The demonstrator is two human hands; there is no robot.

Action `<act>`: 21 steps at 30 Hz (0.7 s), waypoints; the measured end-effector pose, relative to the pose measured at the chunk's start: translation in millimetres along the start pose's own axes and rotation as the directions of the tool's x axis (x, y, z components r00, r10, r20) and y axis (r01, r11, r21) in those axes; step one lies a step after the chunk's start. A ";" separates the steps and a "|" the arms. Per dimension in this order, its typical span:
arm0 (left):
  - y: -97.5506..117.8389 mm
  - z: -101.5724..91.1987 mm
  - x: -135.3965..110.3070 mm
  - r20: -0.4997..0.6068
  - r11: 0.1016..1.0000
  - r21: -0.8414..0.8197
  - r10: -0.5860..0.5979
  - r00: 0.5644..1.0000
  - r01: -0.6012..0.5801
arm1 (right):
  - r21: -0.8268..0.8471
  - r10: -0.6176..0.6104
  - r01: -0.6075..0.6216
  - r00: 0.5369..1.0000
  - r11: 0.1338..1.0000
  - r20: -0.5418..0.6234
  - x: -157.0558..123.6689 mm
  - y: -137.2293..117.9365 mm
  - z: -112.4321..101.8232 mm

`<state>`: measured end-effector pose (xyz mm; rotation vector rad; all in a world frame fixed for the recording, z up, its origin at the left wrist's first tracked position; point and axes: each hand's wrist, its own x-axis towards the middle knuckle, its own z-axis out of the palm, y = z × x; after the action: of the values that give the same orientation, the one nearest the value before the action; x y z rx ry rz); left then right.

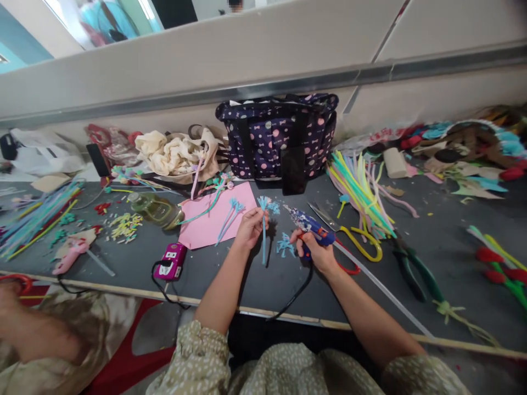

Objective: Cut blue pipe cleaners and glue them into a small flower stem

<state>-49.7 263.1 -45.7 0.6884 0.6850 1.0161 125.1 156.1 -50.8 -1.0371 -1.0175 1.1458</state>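
Observation:
My left hand [251,226] pinches a blue pipe-cleaner flower [264,233], its stem pointing down and its fringed head at the top. My right hand [316,249] is wrapped round a blue glue gun [310,224], with a long clear glue stick [382,293] trailing out of its back. The gun's nozzle points toward the flower head, a little apart from it. Below the nozzle lies a bunch of small blue pieces [285,244]. Left of my left hand, more blue stems [229,216] rest on a pink sheet [197,211].
Scissors with yellow handles [362,236] and green-handled pliers [415,271] lie to the right. A pipe-cleaner bundle [362,192] sits behind them. Leftward are a bottle [156,211], a purple power socket [171,261] and a pink glue gun [72,257]. A dotted bag [263,137] stands behind. Another person's arm [37,323] shows at left.

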 end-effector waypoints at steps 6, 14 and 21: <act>-4.1 2.1 -3.0 0.044 0.999 0.051 -0.010 0.999 0.008 | 0.014 -0.033 0.033 0.999 0.999 0.013 -5.1 -5.9 8.2; -5.7 6.6 -7.3 0.086 0.995 0.089 -0.043 0.995 0.035 | -0.027 -0.007 0.007 1.000 1.000 0.013 -5.2 -7.2 9.6; -4.6 8.0 -8.7 0.091 0.996 0.075 -0.058 0.994 0.052 | -0.027 0.002 -0.002 1.000 1.000 0.028 -6.8 -6.8 10.4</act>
<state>-44.3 252.0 -42.9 0.7710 0.6585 0.9065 115.5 149.8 -42.5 -1.0462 -1.0569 1.1538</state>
